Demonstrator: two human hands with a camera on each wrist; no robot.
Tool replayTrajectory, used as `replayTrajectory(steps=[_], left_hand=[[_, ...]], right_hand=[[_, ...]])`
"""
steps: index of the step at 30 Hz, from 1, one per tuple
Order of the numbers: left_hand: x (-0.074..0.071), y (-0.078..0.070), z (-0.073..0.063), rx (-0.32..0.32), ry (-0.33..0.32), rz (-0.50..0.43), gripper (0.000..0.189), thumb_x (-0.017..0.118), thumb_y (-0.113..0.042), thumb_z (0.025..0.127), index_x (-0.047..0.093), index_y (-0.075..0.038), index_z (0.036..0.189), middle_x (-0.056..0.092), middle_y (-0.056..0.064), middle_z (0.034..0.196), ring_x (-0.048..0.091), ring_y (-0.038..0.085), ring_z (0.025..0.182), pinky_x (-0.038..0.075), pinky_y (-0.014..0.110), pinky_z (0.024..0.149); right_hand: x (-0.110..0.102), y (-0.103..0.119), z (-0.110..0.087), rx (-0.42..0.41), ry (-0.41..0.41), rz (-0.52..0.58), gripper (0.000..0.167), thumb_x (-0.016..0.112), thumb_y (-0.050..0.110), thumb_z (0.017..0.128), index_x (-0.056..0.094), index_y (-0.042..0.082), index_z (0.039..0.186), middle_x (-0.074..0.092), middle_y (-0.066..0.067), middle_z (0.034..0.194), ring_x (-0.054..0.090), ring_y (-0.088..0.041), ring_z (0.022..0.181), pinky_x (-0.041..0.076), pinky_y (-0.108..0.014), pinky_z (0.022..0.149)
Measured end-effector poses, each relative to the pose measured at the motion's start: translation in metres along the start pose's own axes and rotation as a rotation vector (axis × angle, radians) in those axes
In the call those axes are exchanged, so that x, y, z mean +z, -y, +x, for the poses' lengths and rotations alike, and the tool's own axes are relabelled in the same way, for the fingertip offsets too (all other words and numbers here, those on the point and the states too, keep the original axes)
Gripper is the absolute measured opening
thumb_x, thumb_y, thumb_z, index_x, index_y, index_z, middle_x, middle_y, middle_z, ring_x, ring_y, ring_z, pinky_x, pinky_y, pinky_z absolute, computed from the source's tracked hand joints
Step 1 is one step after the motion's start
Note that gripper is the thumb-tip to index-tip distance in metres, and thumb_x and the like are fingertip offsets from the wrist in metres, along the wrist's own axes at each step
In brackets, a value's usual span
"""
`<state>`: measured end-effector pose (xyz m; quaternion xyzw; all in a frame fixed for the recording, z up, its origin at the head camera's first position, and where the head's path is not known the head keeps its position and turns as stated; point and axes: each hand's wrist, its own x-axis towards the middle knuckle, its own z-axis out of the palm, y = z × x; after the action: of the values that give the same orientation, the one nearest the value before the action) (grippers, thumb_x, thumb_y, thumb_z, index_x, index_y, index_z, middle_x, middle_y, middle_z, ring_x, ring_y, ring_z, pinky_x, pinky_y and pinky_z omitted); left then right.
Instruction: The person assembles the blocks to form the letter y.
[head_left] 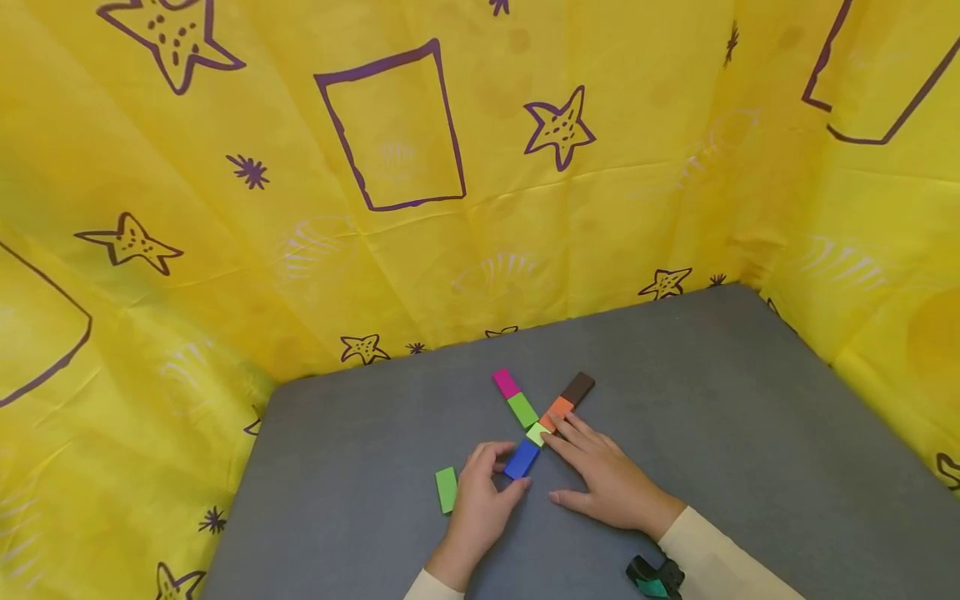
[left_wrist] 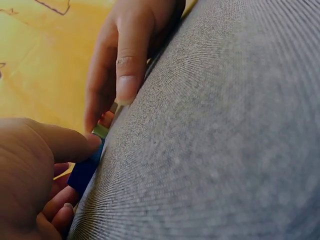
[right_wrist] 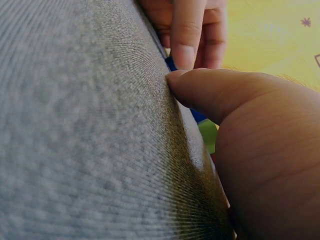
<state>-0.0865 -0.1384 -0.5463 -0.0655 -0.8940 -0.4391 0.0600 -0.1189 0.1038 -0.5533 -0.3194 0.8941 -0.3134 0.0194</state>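
Observation:
Several coloured blocks lie end to end in a Y-like figure on the grey table. My left hand [head_left: 480, 496] curls round the blue block [head_left: 522, 460], thumb at its near end and fingers along its left side. In the left wrist view the thumb overlaps that blue block [left_wrist: 84, 172]. A small light green block [head_left: 537, 433] sits at the junction. My right hand [head_left: 603, 475] stretches its fingers over the light green block and the orange block [head_left: 557, 412], fingertips resting at their edges, thumb apart. Beyond are a dark brown block [head_left: 578, 388], a green block [head_left: 522, 410] and a magenta block [head_left: 506, 384].
A loose green block [head_left: 446, 489] lies just left of my left hand. A black strap-like object with a green part [head_left: 656, 578] is by the right sleeve [head_left: 720, 554]. Yellow patterned cloth [head_left: 487, 250] hangs behind and beside the grey table [head_left: 360, 433].

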Motion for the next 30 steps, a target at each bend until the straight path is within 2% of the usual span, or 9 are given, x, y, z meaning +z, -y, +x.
replayTrajectory(steps=[3, 7, 9, 23, 30], left_hand=[[-0.0010, 0.0010, 0.0000, 0.031, 0.016, -0.036, 0.049, 0.090, -0.005, 0.088, 0.070, -0.010, 0.133, 0.067, -0.003, 0.129, 0.066, 0.020, 0.112, 0.054, 0.042, 0.096], [-0.0030, 0.0025, -0.0002, 0.073, 0.051, -0.090, 0.058, 0.075, 0.011, 0.083, 0.067, -0.009, 0.137, 0.065, -0.002, 0.133, 0.064, 0.023, 0.119, 0.052, 0.045, 0.103], [-0.0032, 0.0033, -0.0002, 0.075, 0.059, -0.104, 0.062, 0.070, 0.015, 0.082, 0.066, -0.009, 0.138, 0.065, -0.001, 0.134, 0.064, 0.023, 0.121, 0.052, 0.045, 0.105], [-0.0022, 0.0038, 0.0011, 0.025, 0.045, -0.095, 0.055, 0.072, 0.016, 0.087, 0.067, -0.008, 0.136, 0.067, -0.002, 0.132, 0.064, 0.022, 0.119, 0.053, 0.046, 0.101], [-0.0019, 0.0032, 0.0010, 0.028, 0.031, -0.093, 0.052, 0.070, 0.016, 0.087, 0.067, -0.005, 0.135, 0.067, 0.000, 0.131, 0.065, 0.023, 0.119, 0.053, 0.046, 0.102]], right_hand=[[-0.0004, 0.0005, 0.0000, 0.004, 0.000, 0.000, 0.080, 0.078, 0.050, 0.101, 0.050, 0.011, 0.165, 0.037, -0.015, 0.172, 0.021, -0.040, 0.162, 0.032, -0.074, 0.115], [-0.0007, 0.0006, -0.0001, 0.004, 0.002, 0.004, 0.080, 0.078, 0.050, 0.101, 0.050, 0.012, 0.165, 0.037, -0.015, 0.172, 0.021, -0.040, 0.162, 0.032, -0.074, 0.115], [-0.0007, 0.0006, 0.0000, 0.003, 0.002, 0.005, 0.080, 0.078, 0.050, 0.101, 0.049, 0.012, 0.165, 0.037, -0.015, 0.172, 0.021, -0.040, 0.162, 0.032, -0.074, 0.115], [0.0009, -0.0010, 0.0000, -0.001, -0.003, -0.006, 0.080, 0.078, 0.050, 0.101, 0.050, 0.011, 0.164, 0.038, -0.016, 0.172, 0.022, -0.041, 0.161, 0.032, -0.074, 0.115], [0.0007, -0.0011, 0.0003, -0.002, -0.004, -0.012, 0.081, 0.078, 0.051, 0.100, 0.050, 0.011, 0.165, 0.037, -0.014, 0.172, 0.022, -0.040, 0.162, 0.032, -0.074, 0.115]])
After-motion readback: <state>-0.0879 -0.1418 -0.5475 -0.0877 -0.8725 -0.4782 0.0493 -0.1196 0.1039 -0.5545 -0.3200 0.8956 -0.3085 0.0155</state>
